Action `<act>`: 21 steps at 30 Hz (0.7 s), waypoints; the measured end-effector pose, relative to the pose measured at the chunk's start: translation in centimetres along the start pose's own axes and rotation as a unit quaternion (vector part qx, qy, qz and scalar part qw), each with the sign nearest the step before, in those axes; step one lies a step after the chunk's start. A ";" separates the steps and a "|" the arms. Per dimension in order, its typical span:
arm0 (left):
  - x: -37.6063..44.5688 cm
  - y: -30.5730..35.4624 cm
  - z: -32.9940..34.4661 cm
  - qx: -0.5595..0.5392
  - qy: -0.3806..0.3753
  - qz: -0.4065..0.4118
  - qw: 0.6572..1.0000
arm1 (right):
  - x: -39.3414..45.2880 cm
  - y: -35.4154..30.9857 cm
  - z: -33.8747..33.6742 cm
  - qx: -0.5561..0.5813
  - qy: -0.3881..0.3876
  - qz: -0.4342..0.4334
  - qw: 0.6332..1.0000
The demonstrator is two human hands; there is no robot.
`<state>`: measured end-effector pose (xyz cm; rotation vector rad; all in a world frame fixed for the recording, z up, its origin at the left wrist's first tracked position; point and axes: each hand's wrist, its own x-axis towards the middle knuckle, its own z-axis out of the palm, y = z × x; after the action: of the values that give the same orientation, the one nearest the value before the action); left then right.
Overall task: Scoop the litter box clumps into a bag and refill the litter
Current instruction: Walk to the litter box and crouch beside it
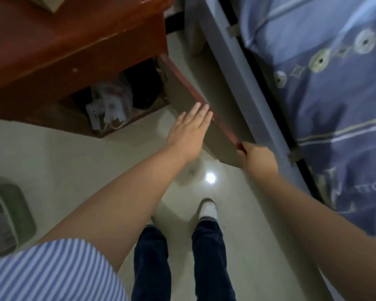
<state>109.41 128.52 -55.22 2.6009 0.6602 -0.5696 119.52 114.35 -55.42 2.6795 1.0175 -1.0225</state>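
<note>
Your right hand (257, 156) grips the free edge of the cabinet door (195, 101), fingers curled round its lower corner. Your left hand (189, 129) is flat, fingers straight and together, with the fingertips at the door's top edge; whether they press on it or only hover, I cannot tell. It holds nothing.

The litter box (8, 213) stands on the floor at your far left, well apart from both hands, and no scoop is in view. Inside the open cabinet (74, 46) lies a bundle of plastic bags (110, 105), beside something dark that is too blurred to name. I judge you are opening the door to fetch a bag, so the scooping has not yet begun.

What could go wrong from here:
- The door swings in the narrow gap toward the bed (313, 83). If you pull it wide, it may knock the bed frame, or catch your right fingers between the two.
- The bags lie tangled. If you pull one quickly, the whole bundle may come out on the floor.
- Your foot (208, 210) stands just under the door's path, and the tiles look glossy, so step with care when you turn toward the box.
</note>
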 end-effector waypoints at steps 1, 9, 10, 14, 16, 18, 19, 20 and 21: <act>1.4 1.0 -0.2 0.030 -0.002 0.007 1.000 | 0.3 0.8 -0.2 -0.011 -0.001 -0.019 1.000; 3.9 3.0 0.6 0.117 -0.054 -0.043 0.991 | -0.4 2.5 0.7 -0.027 0.003 -0.070 0.997; 3.5 2.8 0.8 0.113 -0.043 -0.048 0.991 | -0.5 2.4 0.7 -0.034 -0.006 -0.068 0.997; 0.3 1.1 1.5 0.076 0.001 -0.093 0.993 | -1.2 1.4 0.5 -0.019 0.019 -0.075 0.997; -1.9 -0.3 2.1 0.056 0.019 -0.115 0.992 | -1.4 -0.2 0.1 -0.034 0.045 -0.096 0.994; -4.4 -2.1 2.6 0.018 0.041 -0.143 0.989 | -1.5 -2.6 -0.1 -0.071 0.058 -0.129 0.987; -5.7 -3.2 2.8 0.004 0.048 -0.159 0.986 | -1.5 -4.0 0.0 -0.088 0.060 -0.143 0.984; -7.1 -4.3 2.9 0.000 0.046 -0.174 0.984 | -1.4 -5.6 0.2 -0.101 0.059 -0.155 0.981; -8.5 -5.6 3.1 0.004 0.040 -0.190 0.981 | -1.4 -7.3 0.5 -0.111 0.053 -0.165 0.979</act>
<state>98.75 128.57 -55.38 2.5269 1.1978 -0.5803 113.96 119.04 -53.88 2.4570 1.5380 -0.7589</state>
